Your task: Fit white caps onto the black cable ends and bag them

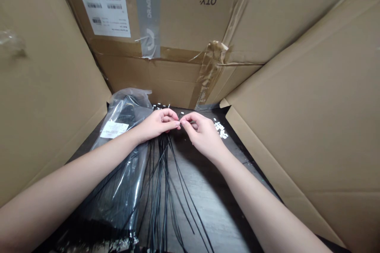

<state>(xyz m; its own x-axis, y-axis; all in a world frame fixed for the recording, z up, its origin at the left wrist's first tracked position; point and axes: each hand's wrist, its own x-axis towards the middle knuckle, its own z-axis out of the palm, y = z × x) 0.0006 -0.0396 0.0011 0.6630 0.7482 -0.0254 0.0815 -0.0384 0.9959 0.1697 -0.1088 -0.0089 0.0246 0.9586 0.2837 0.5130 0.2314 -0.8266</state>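
Observation:
My left hand and my right hand meet at the fingertips over the table, both closed in a pinch. A thin black wire appears to run into the left fingers; what the right fingertips grip is too small to make out. Just beyond the fingertips shows a small white connector. Under my left hand, a loose bundle of black wires stretches toward me, with several white connector ends at its far end. To the right of my right hand lies a small pile of white connectors.
A clear plastic bag with black wires inside and a white label lies left of the bundle, under my left forearm. Cardboard walls enclose the dark table at the back and on both sides.

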